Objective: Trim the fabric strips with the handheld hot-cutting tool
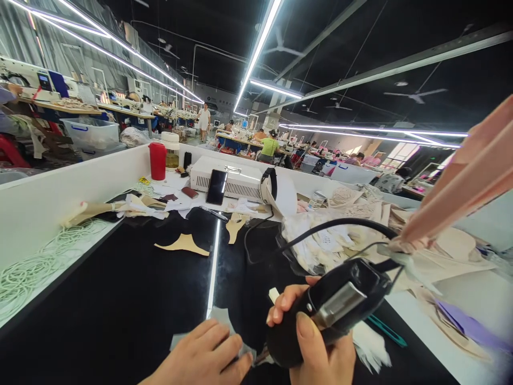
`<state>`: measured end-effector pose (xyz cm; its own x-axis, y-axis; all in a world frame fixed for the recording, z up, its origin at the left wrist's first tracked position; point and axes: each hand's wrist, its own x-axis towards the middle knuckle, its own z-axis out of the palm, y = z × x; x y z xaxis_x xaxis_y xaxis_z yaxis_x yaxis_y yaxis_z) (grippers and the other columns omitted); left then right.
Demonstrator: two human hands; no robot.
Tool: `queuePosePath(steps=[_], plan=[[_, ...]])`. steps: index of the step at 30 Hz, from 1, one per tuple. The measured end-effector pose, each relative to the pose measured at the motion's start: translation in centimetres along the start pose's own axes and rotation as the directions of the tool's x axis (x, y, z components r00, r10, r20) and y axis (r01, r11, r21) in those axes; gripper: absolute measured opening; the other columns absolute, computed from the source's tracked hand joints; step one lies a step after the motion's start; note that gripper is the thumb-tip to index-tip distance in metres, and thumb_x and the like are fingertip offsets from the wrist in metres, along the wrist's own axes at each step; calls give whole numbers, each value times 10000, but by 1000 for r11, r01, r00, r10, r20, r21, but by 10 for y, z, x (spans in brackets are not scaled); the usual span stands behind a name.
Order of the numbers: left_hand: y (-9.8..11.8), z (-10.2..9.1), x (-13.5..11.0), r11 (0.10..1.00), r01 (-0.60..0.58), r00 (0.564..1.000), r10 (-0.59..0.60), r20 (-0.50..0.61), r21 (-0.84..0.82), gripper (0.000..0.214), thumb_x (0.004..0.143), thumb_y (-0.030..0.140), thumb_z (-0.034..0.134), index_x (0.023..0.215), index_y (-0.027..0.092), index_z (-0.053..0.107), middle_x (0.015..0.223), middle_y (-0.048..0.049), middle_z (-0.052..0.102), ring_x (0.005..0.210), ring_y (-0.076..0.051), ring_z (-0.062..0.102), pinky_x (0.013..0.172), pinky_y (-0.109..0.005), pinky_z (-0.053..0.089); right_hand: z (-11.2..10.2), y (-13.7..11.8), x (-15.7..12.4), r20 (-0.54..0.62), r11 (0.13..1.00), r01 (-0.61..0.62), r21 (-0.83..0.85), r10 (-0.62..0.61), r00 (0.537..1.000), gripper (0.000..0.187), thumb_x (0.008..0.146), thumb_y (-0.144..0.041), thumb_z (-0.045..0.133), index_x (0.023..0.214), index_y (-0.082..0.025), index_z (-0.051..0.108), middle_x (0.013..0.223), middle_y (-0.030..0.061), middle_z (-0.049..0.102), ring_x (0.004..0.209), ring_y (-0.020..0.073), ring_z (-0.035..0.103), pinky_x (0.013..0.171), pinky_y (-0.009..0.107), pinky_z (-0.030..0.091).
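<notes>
A black corded hand-held power tool (336,305) with a silver metal plate is gripped in my right hand (316,331), thumb on the near side and fingers round the far side. Its narrow tip points down at the left, close to my left hand (212,350). Bent fingers of that left hand press on a pale grey, thin sheet-like piece (224,318), partly hidden beneath them, on the black work surface (132,299). A short cream-white bit (273,294) shows by my right fingertips. Pink fabric (452,182) is tied to the tool's cord end.
Beige cut pieces (184,244) lie ahead. Behind them stand a phone (217,186), a white vented box (200,174) and a red cup (157,161). Pale green cord (28,278) heaps at left. Bagged pieces (316,240) and teal tweezers (387,330) are right. Several people sew beyond.
</notes>
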<state>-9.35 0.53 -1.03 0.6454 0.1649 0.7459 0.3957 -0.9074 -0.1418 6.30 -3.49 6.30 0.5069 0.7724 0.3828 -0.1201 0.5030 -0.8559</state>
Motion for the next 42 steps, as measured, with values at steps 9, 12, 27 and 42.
queuePosePath(steps=[9, 12, 27, 42], plan=[[-29, -40, -7, 983, 93, 989, -73, 127, -159, 242, 1074, 382, 504, 1157, 213, 657, 1011, -2, 702, 897, -158, 661, 896, -260, 533, 9, -22, 9, -4, 984, -41, -175, 41, 999, 436, 763, -556, 856, 1047, -294, 653, 911, -23, 693, 779, 156, 681, 754, 305, 554], [-45, -66, -20, 959, 259, 941, -223, 255, -117, 235, 1054, 353, 559, 1232, 233, 652, 1105, -13, 706, 993, -159, 681, 888, -233, 557, 23, -22, 8, 46, 993, -70, -91, 75, 996, 387, 794, -524, 840, 1021, -290, 632, 862, -36, 664, 712, 141, 651, 680, 291, 531], [-40, -80, -33, 677, 722, 600, -510, 617, -142, 279, 812, 148, 822, 1039, 231, 683, 1161, -22, 678, 1058, -243, 654, 938, -363, 530, 91, 18, -13, 171, 982, -94, 162, 66, 983, 366, 870, -451, 788, 1129, -322, 566, 865, -66, 612, 674, 112, 608, 674, 304, 506], [-42, -82, -34, 452, 824, 565, -619, 546, -341, 246, 964, 93, 444, 1051, 259, 603, 1057, 23, 661, 990, -168, 618, 895, -280, 493, 100, 28, -15, 189, 979, -78, 186, 43, 981, 259, 914, -380, 746, 1110, -308, 592, 829, -71, 618, 656, 102, 600, 649, 290, 518]])
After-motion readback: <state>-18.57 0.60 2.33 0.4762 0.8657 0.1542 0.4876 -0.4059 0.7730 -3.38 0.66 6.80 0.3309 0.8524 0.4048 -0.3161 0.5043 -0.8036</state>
